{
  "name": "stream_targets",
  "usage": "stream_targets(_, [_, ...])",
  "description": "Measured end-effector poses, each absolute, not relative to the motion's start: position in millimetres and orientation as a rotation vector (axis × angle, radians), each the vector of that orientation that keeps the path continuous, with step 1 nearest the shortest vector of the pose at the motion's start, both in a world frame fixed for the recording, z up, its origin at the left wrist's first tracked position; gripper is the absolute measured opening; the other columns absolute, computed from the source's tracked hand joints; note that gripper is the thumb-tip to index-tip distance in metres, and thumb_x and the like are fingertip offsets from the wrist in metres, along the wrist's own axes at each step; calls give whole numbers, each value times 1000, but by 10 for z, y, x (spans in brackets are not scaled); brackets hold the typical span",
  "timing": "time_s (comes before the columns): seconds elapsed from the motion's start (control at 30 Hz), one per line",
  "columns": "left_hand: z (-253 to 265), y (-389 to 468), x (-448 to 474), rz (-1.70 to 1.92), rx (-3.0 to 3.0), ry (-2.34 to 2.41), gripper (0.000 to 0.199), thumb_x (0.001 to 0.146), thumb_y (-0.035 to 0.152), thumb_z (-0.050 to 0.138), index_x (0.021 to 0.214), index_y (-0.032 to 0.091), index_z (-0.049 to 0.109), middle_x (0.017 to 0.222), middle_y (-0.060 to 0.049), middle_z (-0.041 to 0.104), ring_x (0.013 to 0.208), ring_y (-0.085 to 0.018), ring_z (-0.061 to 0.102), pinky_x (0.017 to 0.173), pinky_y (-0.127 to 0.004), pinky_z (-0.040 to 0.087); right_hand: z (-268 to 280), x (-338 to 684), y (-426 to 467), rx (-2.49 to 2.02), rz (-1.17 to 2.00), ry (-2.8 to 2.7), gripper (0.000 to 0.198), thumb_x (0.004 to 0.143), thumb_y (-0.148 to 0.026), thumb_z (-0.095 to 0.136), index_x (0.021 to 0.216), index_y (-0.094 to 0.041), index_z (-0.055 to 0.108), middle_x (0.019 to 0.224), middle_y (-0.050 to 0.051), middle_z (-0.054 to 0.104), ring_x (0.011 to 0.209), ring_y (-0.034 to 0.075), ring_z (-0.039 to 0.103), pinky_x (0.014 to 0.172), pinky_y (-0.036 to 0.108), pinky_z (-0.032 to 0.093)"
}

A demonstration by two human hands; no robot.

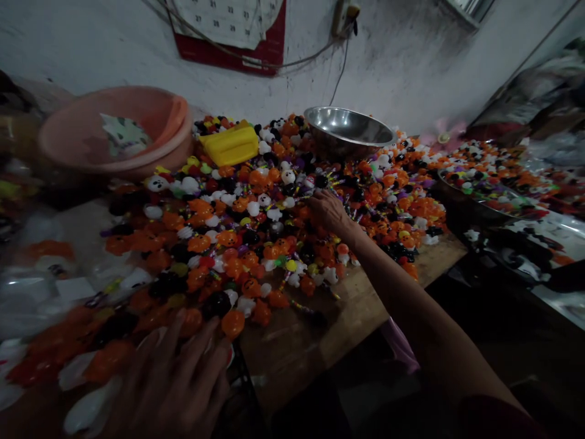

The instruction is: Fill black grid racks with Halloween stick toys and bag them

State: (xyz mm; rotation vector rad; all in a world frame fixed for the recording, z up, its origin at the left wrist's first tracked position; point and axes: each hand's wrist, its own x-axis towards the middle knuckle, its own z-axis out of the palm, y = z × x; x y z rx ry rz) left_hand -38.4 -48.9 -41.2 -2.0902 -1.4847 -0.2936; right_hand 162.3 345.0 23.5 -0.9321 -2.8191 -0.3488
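A wide heap of small plastic Halloween novelties (233, 265) covers the wooden table (311, 347), with orange pumpkins, white ghosts and skulls, black pieces and striped sticks. My right hand (329, 212) reaches into the middle of the heap. Its fingers curl down among the striped sticks; the fingertips and whatever they grip are hidden. At the bottom left, my left hand (169, 378) lies over the near edge of the heap, fingers spread, beside an orange ball-shaped piece (233, 324). The left hand is dim and slightly blurred.
Behind the heap are a pink plastic basin (73, 131), a yellow plastic scoop-like container (231, 144) and a steel bowl (350, 128). Another steel bowl (484, 198) of novelties stands at right. Clear plastic bags (31, 292) lie left. A cable (301, 62) hangs along the wall.
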Motion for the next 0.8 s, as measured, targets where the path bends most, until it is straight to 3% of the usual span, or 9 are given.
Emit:
stream_targets(0.17, [-403,-500,-392,-205,-2093,-1503,32,85,24,57,114,22,69,134,-13,67,155,-53,18,115,-68,33,178,1590,3478,-1068,-415,-2691,30,104,-23,47,126,-10,63,125,19,64,111,28,53,98,37,38])
stream_targets(0.3, [-381,-506,-403,-154,-2088,-1492,35,85,22,54,117,23,69,136,-13,66,145,-53,38,103,-66,42,190,1542,3541,-988,-419,-2722,25,100,-17,49,117,-12,67,122,18,67,112,28,55,98,39,41])
stream_targets(0.43, [-353,-466,-369,-192,-2083,-1498,34,88,23,50,117,24,69,134,-12,68,133,-46,54,103,-63,41,242,1463,3651,-959,-340,-2779,26,94,-10,47,103,-15,71,108,14,73,105,27,59,88,38,47])
stream_targets(0.53, [-332,-424,-334,-251,-2036,-1540,30,90,27,53,115,22,69,129,-11,71,130,-44,56,106,-59,40,304,1370,3772,-1037,-288,-2580,34,94,-10,43,115,-14,68,115,15,72,104,27,62,86,37,49])
stream_targets(0.67, [-317,-396,-305,-304,-2012,-1565,28,90,27,53,112,21,69,127,-12,72,133,-44,54,110,-58,36,395,1136,3918,-988,-244,-2543,41,96,-15,48,135,-10,59,125,16,68,114,27,62,96,37,47])
stream_targets(0.8, [-328,-417,-289,-315,-2014,-1604,31,90,30,54,116,22,69,137,-8,68,139,-44,49,113,-56,32,405,824,3994,-956,-180,-2615,38,99,-18,52,134,-7,60,126,17,65,110,24,63,96,35,46])
